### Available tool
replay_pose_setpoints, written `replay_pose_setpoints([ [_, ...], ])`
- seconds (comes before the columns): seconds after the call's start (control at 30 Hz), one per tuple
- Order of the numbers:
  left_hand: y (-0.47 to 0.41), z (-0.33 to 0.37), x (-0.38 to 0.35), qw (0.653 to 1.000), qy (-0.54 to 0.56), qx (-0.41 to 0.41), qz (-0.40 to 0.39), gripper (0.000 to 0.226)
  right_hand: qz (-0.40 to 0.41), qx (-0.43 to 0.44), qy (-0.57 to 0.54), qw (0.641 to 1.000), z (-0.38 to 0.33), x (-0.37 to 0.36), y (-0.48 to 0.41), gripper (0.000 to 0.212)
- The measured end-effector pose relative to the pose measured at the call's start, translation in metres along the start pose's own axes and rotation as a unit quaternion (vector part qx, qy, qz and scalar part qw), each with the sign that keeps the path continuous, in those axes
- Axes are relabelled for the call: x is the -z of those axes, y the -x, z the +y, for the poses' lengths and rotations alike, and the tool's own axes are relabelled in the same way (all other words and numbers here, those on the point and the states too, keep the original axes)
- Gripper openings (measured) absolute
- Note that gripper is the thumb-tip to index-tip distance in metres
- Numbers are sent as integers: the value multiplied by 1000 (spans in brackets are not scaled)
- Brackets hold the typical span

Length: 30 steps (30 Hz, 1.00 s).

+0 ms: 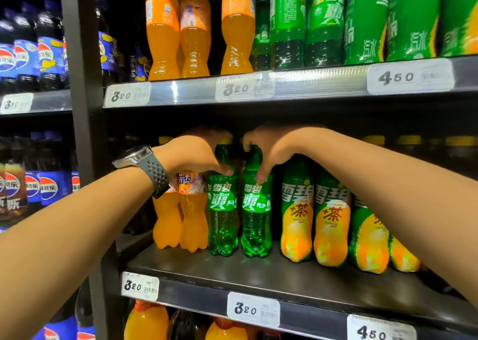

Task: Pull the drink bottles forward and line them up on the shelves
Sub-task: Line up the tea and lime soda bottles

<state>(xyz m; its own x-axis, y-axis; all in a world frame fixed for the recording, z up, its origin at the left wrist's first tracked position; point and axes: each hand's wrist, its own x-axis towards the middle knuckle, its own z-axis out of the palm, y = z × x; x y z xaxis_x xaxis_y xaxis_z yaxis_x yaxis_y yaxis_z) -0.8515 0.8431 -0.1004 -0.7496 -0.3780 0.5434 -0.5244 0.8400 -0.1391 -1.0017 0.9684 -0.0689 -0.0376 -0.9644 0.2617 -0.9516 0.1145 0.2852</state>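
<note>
On the middle shelf (232,267) two small green soda bottles stand side by side, set back from the front edge. My left hand (196,153), with a watch on its wrist, grips the neck of the left green bottle (222,215). My right hand (269,148) grips the neck of the right green bottle (256,215). Both caps are hidden under my fingers. Two orange soda bottles (181,218) stand just left of them. Green-and-orange tea-soda bottles (313,218) stand to the right.
The shelf above (297,85) carries orange bottles (178,32) and tall green bottles (323,24). Dark cola bottles (33,52) fill the left bay beyond a black upright post (85,107). More orange bottles (147,321) show on the shelf below. Price tags line the shelf edges.
</note>
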Motion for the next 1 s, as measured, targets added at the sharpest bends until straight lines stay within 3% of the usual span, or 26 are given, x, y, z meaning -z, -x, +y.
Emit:
replay_pose_setpoints([
  [0.13,-1,6,0,1000,-5,-5,13,73,21,0,-46,999,1,-3,-2,96],
  [0.2,-5,10,2,999,-19,-7,35,52,20,-6,-38,999,3,-2,-1,96],
  [0.3,-11,19,6,998,-17,3,63,33,49,-11,-34,998,6,-1,0,66],
  [0.4,-12,26,6,997,12,22,70,30,79,-7,-33,996,8,-1,2,34],
  [0.47,-12,29,6,997,19,31,74,29,90,-9,-37,995,8,-1,5,25],
  [0.77,-15,40,12,998,-16,34,40,33,97,-25,-29,995,10,-5,14,31],
  [0.87,-19,49,14,997,-17,14,71,32,96,-41,-37,994,21,11,29,37],
  [1.0,-30,73,16,995,41,-36,84,35,6,-101,31,994,48,30,54,45],
])
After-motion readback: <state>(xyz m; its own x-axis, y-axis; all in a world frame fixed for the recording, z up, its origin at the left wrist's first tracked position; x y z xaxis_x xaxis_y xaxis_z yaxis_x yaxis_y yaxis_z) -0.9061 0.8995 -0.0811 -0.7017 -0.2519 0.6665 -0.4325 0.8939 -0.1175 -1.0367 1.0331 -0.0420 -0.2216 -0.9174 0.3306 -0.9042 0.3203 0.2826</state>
